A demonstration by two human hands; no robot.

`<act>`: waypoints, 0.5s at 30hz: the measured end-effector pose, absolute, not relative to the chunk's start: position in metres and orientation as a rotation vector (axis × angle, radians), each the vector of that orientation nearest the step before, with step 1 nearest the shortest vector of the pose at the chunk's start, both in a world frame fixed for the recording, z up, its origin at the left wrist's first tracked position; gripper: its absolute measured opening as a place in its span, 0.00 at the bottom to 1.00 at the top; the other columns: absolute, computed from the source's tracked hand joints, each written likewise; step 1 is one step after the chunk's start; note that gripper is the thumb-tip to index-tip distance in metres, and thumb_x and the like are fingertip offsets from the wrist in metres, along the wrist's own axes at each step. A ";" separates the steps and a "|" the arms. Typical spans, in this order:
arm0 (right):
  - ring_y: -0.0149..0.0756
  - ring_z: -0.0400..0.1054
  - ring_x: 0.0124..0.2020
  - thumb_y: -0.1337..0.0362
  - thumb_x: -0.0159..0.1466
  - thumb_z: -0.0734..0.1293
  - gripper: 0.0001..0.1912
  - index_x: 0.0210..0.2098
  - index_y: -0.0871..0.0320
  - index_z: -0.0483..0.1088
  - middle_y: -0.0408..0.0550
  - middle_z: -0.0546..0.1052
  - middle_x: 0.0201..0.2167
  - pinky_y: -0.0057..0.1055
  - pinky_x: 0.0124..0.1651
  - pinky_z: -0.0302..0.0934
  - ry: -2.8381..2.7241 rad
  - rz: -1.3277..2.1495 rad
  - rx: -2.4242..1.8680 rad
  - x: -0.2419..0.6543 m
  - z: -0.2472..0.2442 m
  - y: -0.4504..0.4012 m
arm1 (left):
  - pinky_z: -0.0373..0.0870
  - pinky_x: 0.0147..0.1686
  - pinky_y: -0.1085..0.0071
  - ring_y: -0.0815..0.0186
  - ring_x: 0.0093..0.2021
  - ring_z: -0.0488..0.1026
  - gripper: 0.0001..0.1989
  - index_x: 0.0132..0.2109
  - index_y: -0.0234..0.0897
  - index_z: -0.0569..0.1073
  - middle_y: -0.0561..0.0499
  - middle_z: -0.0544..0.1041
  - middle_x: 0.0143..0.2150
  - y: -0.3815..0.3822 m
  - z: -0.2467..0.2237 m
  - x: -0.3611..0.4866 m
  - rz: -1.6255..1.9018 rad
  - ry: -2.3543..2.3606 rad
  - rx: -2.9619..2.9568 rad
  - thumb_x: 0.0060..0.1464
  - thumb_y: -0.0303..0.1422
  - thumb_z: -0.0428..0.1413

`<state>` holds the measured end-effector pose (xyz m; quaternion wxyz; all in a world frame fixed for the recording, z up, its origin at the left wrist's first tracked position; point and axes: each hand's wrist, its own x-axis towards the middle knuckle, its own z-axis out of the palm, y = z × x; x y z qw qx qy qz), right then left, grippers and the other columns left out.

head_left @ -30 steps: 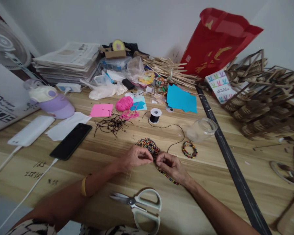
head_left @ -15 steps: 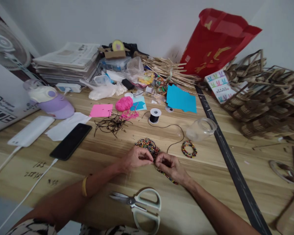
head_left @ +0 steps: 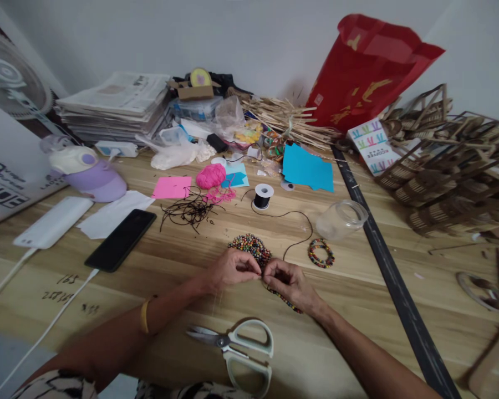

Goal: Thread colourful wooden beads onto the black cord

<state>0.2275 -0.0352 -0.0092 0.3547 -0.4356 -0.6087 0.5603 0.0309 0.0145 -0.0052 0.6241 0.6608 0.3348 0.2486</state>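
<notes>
My left hand (head_left: 235,269) is closed in a pinch beside a pile of small multicoloured beads (head_left: 249,244). A tiny reddish bead seems to be between its fingertips. Close by on the right, my right hand (head_left: 289,281) pinches a thin black cord, its tip mostly hidden by the fingers. From under that hand a string of beads (head_left: 289,303) trails toward me on the wood. The black cord (head_left: 303,215) runs from a spool (head_left: 263,197) down to my right hand. A coiled beaded bracelet (head_left: 321,254) lies to the right.
White-handled scissors (head_left: 249,349) lie in front of my hands. A clear jar (head_left: 341,219) stands at right, near a black strip. Black cord scraps (head_left: 191,210), pink yarn (head_left: 210,176) and a phone (head_left: 120,240) are leftward. Woven baskets (head_left: 436,166) crowd the far right.
My left hand has shifted very slightly to the right, its fingertips nearer my right hand. The right hand and the things on the table look unmoved.
</notes>
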 end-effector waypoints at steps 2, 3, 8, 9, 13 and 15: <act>0.27 0.56 0.24 0.54 0.62 0.66 0.14 0.29 0.59 0.66 0.41 0.66 0.23 0.25 0.27 0.51 -1.581 1.449 -1.120 0.228 -0.009 -0.035 | 0.71 0.34 0.75 0.69 0.31 0.75 0.07 0.32 0.28 0.76 0.47 0.79 0.30 0.014 -0.005 0.031 0.569 0.761 1.516 0.45 0.29 0.61; 0.27 0.56 0.24 0.54 0.61 0.66 0.15 0.29 0.59 0.66 0.41 0.66 0.23 0.25 0.27 0.51 -1.583 1.451 -1.118 0.227 -0.009 -0.035 | 0.71 0.34 0.75 0.69 0.31 0.75 0.07 0.33 0.28 0.76 0.47 0.79 0.31 0.014 -0.004 0.031 0.566 0.756 1.518 0.45 0.29 0.61; 0.27 0.56 0.24 0.52 0.61 0.66 0.16 0.28 0.59 0.67 0.41 0.65 0.22 0.25 0.27 0.51 -1.585 1.454 -1.119 0.227 -0.008 -0.035 | 0.71 0.35 0.74 0.68 0.31 0.75 0.07 0.32 0.29 0.76 0.47 0.79 0.31 0.014 -0.003 0.032 0.559 0.755 1.515 0.45 0.30 0.62; 0.27 0.56 0.24 0.52 0.61 0.66 0.16 0.28 0.59 0.67 0.41 0.66 0.22 0.25 0.27 0.51 -1.585 1.450 -1.120 0.227 -0.009 -0.035 | 0.71 0.34 0.75 0.68 0.31 0.75 0.07 0.32 0.29 0.76 0.47 0.79 0.31 0.013 -0.003 0.032 0.560 0.757 1.513 0.45 0.30 0.62; 0.28 0.56 0.24 0.52 0.61 0.66 0.16 0.28 0.59 0.67 0.41 0.66 0.22 0.25 0.27 0.51 -1.575 1.438 -1.116 0.227 -0.009 -0.035 | 0.71 0.34 0.75 0.69 0.31 0.75 0.07 0.32 0.29 0.77 0.47 0.79 0.30 0.013 -0.003 0.032 0.566 0.769 1.503 0.44 0.30 0.62; 0.27 0.56 0.23 0.52 0.61 0.66 0.15 0.28 0.59 0.67 0.41 0.66 0.22 0.25 0.27 0.51 -1.569 1.442 -1.111 0.227 -0.009 -0.036 | 0.71 0.34 0.75 0.69 0.31 0.75 0.07 0.32 0.29 0.77 0.47 0.79 0.30 0.014 -0.004 0.031 0.577 0.772 1.498 0.44 0.30 0.62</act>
